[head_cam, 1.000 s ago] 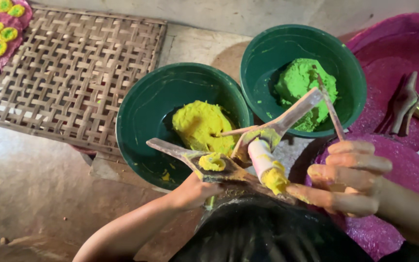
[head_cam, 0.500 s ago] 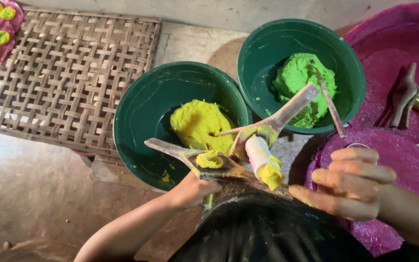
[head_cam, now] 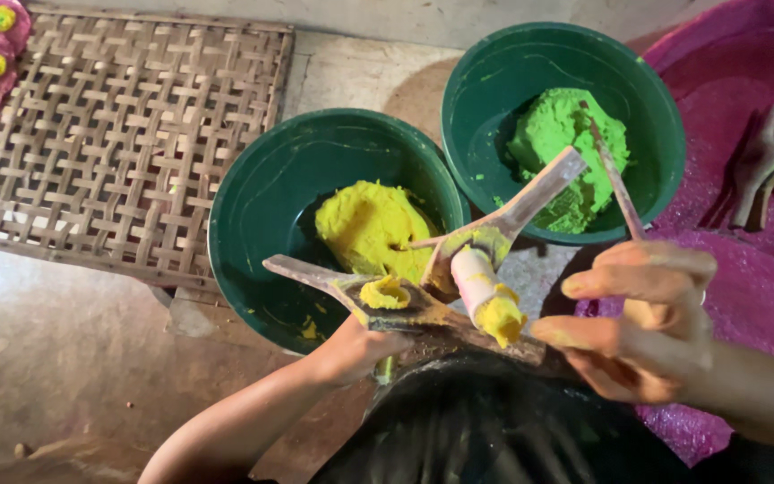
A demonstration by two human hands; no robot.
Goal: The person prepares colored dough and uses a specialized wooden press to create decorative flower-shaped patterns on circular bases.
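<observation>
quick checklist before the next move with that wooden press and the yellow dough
1. Left hand grips the hinged wooden press from below: ok.
2. Press open, upper arm raised toward the green dough bowl: ok.
3. Yellow dough ring sits on the lower arm: ok.
4. Yellow dough stuck on the white plunger: not ok, its tip is coated.
5. Right hand is beside the press with a thin stick rising from it; whether it touches the press: cannot tell.
6. Yellow dough left in the near bowl: ok.
</observation>
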